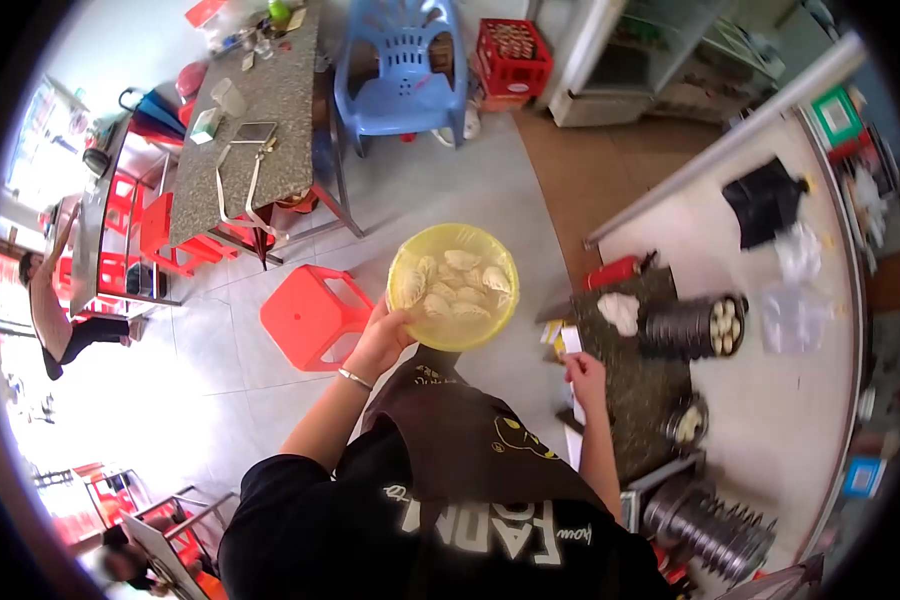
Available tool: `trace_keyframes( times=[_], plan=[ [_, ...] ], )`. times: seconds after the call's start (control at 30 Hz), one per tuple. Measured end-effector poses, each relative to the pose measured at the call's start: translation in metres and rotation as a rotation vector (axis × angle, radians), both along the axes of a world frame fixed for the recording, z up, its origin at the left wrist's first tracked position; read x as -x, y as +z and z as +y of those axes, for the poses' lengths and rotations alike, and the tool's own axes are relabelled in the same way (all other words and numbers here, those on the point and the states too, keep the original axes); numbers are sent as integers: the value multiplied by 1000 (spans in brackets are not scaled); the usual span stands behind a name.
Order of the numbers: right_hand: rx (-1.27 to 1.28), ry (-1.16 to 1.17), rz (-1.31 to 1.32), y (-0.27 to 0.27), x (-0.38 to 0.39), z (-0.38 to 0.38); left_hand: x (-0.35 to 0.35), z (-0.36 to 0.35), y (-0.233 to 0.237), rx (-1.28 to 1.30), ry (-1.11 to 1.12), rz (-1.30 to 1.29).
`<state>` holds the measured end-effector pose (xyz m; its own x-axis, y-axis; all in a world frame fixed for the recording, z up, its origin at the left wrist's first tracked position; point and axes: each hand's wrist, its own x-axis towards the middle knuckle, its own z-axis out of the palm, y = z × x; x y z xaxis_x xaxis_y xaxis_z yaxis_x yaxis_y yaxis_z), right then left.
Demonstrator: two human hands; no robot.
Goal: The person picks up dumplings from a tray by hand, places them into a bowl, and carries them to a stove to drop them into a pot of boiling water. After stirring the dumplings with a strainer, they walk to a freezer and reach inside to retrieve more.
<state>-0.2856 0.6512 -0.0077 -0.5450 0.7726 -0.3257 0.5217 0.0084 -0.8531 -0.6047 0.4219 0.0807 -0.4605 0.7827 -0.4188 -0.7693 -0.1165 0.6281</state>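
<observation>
Left hand (pixel 378 342): fingers grip edge of round yellow plastic plate (pixel 454 229), apparently level so pale crescent dumplings (pixel 461 260) won't slide. Right hand (pixel 587 378): fingers curled near speckled stone desk (pixel 650 400); grasp unclear.

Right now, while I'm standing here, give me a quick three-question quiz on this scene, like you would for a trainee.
1. Which hand holds the yellow bowl?
2. What is inside the yellow bowl?
a) whole apples
b) pleated dumplings
c) sliced bread
3. True or false: the plastic armchair is blue, and the stool is red.

Key:
1. The left hand.
2. b
3. True
</observation>
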Motion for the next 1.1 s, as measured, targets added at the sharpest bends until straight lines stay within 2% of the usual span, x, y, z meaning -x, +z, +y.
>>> trace_keyframes(
  times=[0.07,0.17,0.27,0.33,0.4,0.5,0.57,0.63,0.73,0.8,0.83,0.9,0.97,1.0,1.07,1.1],
  plan=[
    [36,29,-71,-17,44,17,45,33,-2,4,33,14],
    [78,50,-213,-6,96,46,99,88,6,15,33,39],
    [-7,-26,-118,-27,112,95,155,154,13,25,-32,72],
    [19,-100,-115,-23,119,129,187,203,14,-29,-106,87],
    [141,-295,65,-21,128,168,204,254,22,-52,-124,91],
    [152,-325,-31,-27,135,228,226,325,13,-46,-148,36],
    [110,-299,-65,-44,143,277,238,381,18,-15,-164,53],
    [188,-317,15,-45,160,332,249,433,13,18,-157,75],
    [161,-284,-27,-32,198,425,266,503,11,-24,-168,60],
    [64,-211,-182,-24,231,502,274,563,27,13,-169,46],
    [-88,-190,-205,-21,250,541,278,593,31,-7,-165,40],
    [-178,-156,-197,-6,282,616,290,650,34,-18,-179,45],
    [-117,-156,-48,29,314,681,295,703,41,-14,-193,60],
    [-129,-167,-47,30,327,715,301,737,43,-27,-203,62],
    [-79,-304,365,25,343,768,309,801,44,3,-245,19],
    [-85,-332,365,31,350,790,313,837,42,-31,-303,37]
  ],
)
